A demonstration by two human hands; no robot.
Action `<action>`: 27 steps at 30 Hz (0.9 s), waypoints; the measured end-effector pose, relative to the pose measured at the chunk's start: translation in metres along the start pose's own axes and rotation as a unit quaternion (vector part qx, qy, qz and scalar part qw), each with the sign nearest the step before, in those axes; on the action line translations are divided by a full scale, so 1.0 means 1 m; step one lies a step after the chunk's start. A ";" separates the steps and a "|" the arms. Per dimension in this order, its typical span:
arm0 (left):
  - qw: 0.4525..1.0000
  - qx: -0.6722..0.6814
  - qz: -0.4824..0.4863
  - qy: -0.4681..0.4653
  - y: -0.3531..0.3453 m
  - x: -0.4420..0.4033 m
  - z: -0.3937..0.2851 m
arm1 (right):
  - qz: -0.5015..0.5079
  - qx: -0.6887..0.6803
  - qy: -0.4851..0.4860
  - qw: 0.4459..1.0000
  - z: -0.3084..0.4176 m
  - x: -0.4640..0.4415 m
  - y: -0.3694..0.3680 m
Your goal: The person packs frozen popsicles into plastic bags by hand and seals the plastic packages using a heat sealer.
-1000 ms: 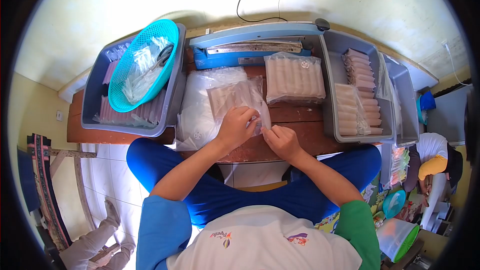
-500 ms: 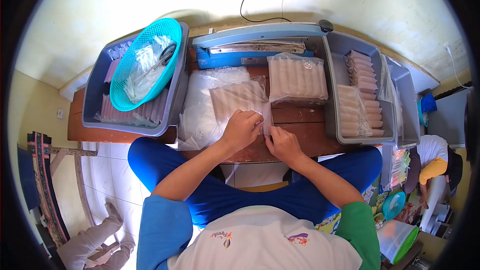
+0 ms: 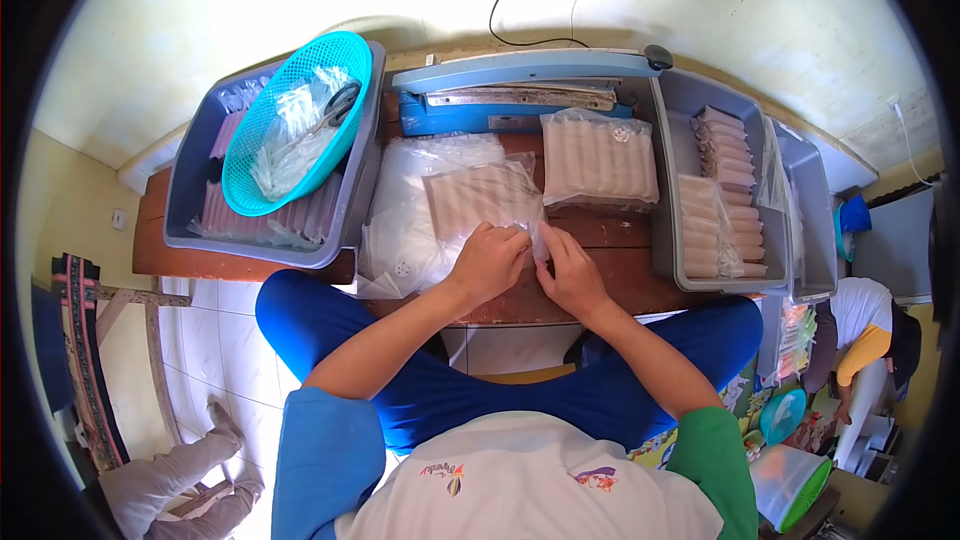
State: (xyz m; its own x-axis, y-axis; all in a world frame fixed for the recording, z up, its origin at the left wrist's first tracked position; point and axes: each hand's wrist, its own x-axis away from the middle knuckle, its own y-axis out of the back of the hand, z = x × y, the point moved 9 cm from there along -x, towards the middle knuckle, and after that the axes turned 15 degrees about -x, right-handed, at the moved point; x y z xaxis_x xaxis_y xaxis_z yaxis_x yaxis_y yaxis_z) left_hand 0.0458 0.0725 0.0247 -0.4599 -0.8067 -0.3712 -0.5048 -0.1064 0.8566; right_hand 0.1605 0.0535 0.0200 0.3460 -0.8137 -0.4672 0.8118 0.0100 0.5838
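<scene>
A clear plastic bag (image 3: 478, 198) filled with a row of pale brown tubes lies before me on the wooden table. My left hand (image 3: 492, 262) pinches the near edge of this bag, fingers curled. Beside it, my right hand (image 3: 572, 272) has thumb and fingertips together at the bag's near right corner. A stack of flat clear bags (image 3: 400, 250) is under and left of the filled one. Another filled bag (image 3: 600, 158) rests behind and to the right, on top of at least one more.
A blue heat sealer (image 3: 470, 118) stands at the back. On the left, a turquoise basket (image 3: 236, 160) with scissors sits on a grey tub (image 3: 178, 225). Grey tubs (image 3: 668, 250) of wrapped tubes stand right. Another person (image 3: 862, 325) bends at far right; someone's legs (image 3: 170, 480) show lower left.
My right hand has moved up slightly against the bag's corner, closer to my left hand. The left has shifted a little nearer to me. The view has tilted slightly.
</scene>
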 end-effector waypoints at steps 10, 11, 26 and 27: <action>0.998 -0.047 0.028 -0.025 -0.013 0.004 -0.004 | 0.032 0.027 -0.044 0.998 -0.031 0.002 -0.024; 0.998 -0.047 0.027 -0.025 -0.013 0.005 -0.004 | 0.032 0.028 -0.043 0.998 -0.031 0.003 -0.025; 0.998 -0.049 0.032 -0.021 -0.017 0.006 -0.001 | 0.044 0.110 0.026 0.993 -0.027 -0.006 -0.034; 0.998 -0.047 0.030 -0.020 -0.016 0.005 -0.001 | 0.032 0.109 0.030 0.993 -0.024 -0.008 -0.031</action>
State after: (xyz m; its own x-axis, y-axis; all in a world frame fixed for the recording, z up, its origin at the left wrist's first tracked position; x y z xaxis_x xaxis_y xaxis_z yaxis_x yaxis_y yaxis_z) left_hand 0.0521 0.0695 0.0087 -0.5172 -0.7896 -0.3301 -0.4060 -0.1132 0.9068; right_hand 0.1438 0.0735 -0.0109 0.4267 -0.7796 -0.4584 0.6674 -0.0706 0.7413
